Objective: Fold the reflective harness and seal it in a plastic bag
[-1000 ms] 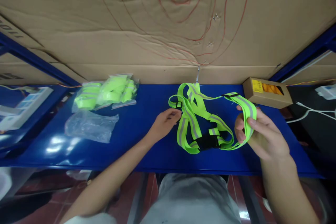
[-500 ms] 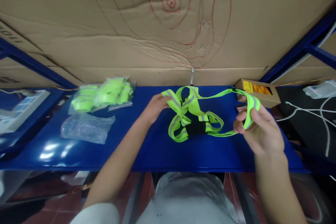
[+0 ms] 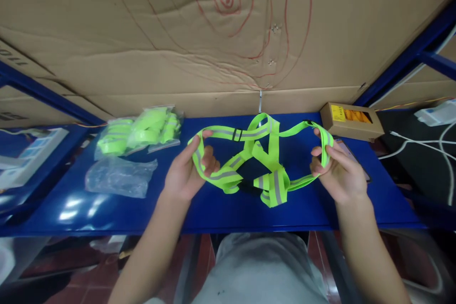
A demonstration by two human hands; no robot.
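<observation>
2 hands are gripping the strap vest [image 3: 263, 161], left hand [image 3: 185, 173] and right hand [image 3: 337, 173] stretching its end loops above the worktop [image 3: 178, 199], seemingly untangling it; straightening twisted straps likely follows.

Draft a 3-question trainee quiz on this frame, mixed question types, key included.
1. True or false: both hands grip the neon-yellow strap harness with grey reflective stripes.
2. Which lies nearest the right hand? A) small brown cardboard box with a yellow label B) empty clear plastic bag C) bagged neon-yellow harnesses
3. Fill in: the left hand holds a strap loop above the ___ glossy tabletop.

Key: 1 true; 2 A; 3 blue.
</observation>
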